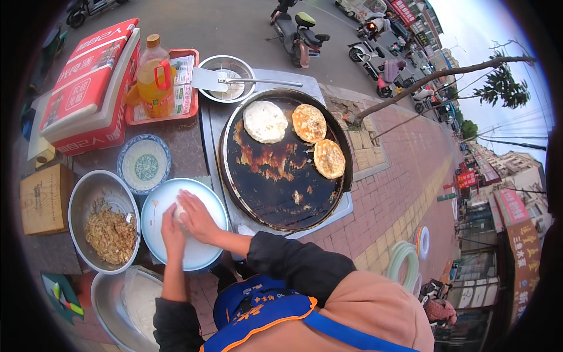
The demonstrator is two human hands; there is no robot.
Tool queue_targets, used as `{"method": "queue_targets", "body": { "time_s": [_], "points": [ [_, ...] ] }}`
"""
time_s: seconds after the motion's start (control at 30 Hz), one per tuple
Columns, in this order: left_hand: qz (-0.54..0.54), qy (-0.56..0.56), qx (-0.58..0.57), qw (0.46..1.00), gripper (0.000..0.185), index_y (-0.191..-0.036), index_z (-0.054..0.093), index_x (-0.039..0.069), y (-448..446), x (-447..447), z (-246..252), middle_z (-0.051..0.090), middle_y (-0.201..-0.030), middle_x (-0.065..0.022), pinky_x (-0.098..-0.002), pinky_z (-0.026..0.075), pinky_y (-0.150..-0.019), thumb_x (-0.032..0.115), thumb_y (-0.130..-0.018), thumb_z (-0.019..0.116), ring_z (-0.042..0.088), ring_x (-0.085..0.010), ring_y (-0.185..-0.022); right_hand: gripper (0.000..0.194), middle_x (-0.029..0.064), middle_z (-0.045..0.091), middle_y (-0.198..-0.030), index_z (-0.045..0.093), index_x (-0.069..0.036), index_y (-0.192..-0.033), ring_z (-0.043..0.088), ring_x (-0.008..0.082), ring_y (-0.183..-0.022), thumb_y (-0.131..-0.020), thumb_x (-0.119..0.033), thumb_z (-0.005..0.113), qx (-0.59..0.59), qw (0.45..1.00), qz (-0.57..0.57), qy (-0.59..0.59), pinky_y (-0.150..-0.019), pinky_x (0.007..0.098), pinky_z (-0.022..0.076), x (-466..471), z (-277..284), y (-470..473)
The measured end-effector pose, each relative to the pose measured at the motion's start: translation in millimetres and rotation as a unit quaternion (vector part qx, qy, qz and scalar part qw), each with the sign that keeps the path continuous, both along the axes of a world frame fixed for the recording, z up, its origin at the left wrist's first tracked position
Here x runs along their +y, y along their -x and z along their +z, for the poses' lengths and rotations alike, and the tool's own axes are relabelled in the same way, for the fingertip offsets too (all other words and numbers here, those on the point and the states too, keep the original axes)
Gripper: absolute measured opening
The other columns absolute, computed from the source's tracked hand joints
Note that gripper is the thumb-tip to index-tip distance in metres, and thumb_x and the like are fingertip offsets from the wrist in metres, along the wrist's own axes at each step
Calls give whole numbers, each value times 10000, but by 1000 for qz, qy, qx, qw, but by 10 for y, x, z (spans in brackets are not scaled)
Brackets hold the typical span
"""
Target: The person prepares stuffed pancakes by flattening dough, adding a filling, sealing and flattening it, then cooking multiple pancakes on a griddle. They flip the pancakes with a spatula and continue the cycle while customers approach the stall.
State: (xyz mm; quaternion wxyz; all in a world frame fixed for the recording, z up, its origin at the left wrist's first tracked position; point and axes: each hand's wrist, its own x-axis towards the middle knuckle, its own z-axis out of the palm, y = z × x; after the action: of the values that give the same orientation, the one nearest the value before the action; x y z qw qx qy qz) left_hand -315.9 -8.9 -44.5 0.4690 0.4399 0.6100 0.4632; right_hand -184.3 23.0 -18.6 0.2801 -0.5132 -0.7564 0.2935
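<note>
Both hands meet over a pale blue plate (200,255). Between my left hand (173,229) and my right hand (198,215) lies a small piece of white dough (179,213), mostly covered by the fingers. Left of the plate is a metal bowl of minced filling (110,233). A round black griddle pan (281,193) holds one pale flatbread (265,122) and two browned flatbreads (309,123), (329,159) near its far and right sides. Below the filling, a large metal basin holds white dough (143,303), partly under plastic film.
A blue-patterned bowl (145,163) stands beyond the plate. Farther off are a red and white box (83,132), an oil jug (154,83) on a red tray (193,105), and a metal spatula (264,82) across a strainer bowl (246,66). A wooden box (44,200) is at left.
</note>
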Motion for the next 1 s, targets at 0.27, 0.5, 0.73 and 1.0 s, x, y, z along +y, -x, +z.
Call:
{"method": "queue_targets", "body": {
  "time_s": [0.27, 0.5, 0.73, 1.0],
  "points": [
    [61, 21, 74, 995, 448, -1339, 476, -29, 15, -250, 143, 532, -1261, -197, -375, 399, -1043, -36, -893, 443, 533, -321, -1181, 425, 185, 474, -1448, 520, -6, -1353, 409, 354, -1368, -962, -165, 473, 74, 997, -27, -25, -1160, 459, 273, 1, -67, -60],
    [85, 66, 25, 994, 399, -1243, 526, -43, -113, -400, -95, 534, -1239, -249, -439, 388, -1041, 43, -853, 522, 505, -376, -1180, 483, 190, 509, -1422, 464, 4, -1407, 466, 314, -1337, -982, -225, 456, 176, 983, 19, 57, -1137, 401, 324, 200, -435, 62],
    [19, 14, 84, 996, 501, -1333, 480, -19, -120, -326, 157, 453, -1302, -242, -446, 363, -1072, -55, -834, 490, 444, -406, -1223, 558, 179, 511, -1415, 501, 38, -1366, 428, 277, -1362, -1073, -357, 236, 291, 942, -82, 143, -1163, 385, 273, -233, -138, -86],
    [29, -9, 222, 975, 501, -1352, 514, 59, 19, -449, 239, 490, -1271, -179, -375, 453, -974, -45, -863, 541, 545, -318, -1094, 394, 218, 540, -1373, 551, 16, -1322, 469, 303, -1330, -1029, -204, 405, 140, 989, 54, 13, -1103, 398, 366, 41, 24, -260]
  ]
}}
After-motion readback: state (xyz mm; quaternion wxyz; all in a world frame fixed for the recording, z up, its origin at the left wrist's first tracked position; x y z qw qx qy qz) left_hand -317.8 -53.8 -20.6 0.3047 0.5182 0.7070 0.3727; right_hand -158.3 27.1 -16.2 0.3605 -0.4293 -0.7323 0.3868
